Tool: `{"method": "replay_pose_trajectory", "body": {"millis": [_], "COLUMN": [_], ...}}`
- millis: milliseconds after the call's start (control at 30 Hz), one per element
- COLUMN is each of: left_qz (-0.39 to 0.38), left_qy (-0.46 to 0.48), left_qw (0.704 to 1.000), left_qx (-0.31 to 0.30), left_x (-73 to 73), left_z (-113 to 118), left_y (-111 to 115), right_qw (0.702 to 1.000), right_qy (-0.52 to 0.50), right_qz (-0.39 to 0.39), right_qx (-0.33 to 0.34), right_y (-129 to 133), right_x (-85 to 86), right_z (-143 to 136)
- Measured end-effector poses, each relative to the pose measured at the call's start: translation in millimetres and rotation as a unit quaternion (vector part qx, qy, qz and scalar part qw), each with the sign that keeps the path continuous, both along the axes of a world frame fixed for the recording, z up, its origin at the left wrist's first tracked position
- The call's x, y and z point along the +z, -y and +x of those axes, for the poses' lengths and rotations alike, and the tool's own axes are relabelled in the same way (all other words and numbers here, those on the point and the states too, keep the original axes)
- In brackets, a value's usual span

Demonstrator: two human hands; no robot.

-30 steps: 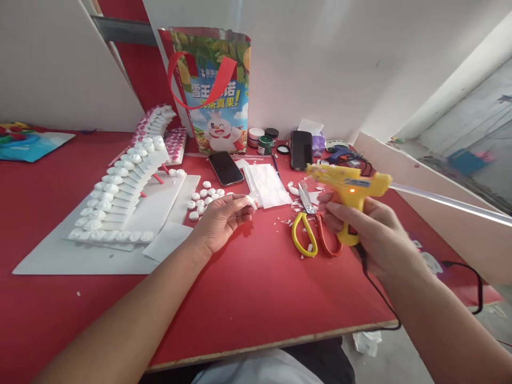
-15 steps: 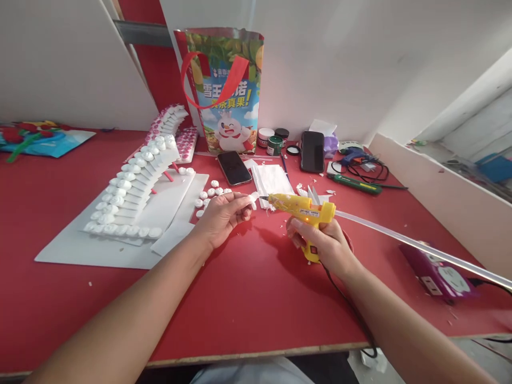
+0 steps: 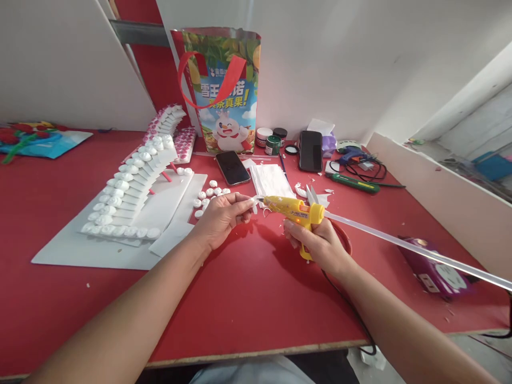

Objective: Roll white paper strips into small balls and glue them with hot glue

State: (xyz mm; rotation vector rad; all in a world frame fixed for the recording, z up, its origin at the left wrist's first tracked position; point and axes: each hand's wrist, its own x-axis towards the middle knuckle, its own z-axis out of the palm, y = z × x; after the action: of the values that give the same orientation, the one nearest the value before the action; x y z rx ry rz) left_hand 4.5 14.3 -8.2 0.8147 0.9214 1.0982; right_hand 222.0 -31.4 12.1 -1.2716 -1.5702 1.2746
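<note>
Over a red table (image 3: 240, 314) near a pale wall (image 3: 320, 64), hands (image 3: 224, 220) grasp a white piece (image 3: 255, 205) and a glue gun (image 3: 286, 207).

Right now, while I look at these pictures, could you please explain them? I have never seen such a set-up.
There is no machine here: a person works with two bare hands. Every picture comes from one camera worn on the head, looking forward and down. The left hand pinches a small white piece. The right hand holds a yellow glue gun, its nozzle at that piece; I cannot tell whether they touch. On the red table, at the left, is a curved white model lined with round white pieces. Further back are a printed bag, a phone and jars. Scissors lie partly hidden behind the glue gun.
</note>
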Motion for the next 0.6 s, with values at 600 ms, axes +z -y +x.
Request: {"method": "replay_pose_trajectory", "body": {"millis": [600], "left_qz": [0.003], "left_qy": [-0.002], "left_qw": [1.0], "left_qx": [0.006], "left_x": [0.7], "left_z": [0.8], "left_y": [0.1], "right_qw": [0.999], "right_qy": [0.04], "right_qz": [0.005], "right_qx": [0.002], "right_y": [1.9], "right_x": [-4.1], "right_z": [1.7]}}
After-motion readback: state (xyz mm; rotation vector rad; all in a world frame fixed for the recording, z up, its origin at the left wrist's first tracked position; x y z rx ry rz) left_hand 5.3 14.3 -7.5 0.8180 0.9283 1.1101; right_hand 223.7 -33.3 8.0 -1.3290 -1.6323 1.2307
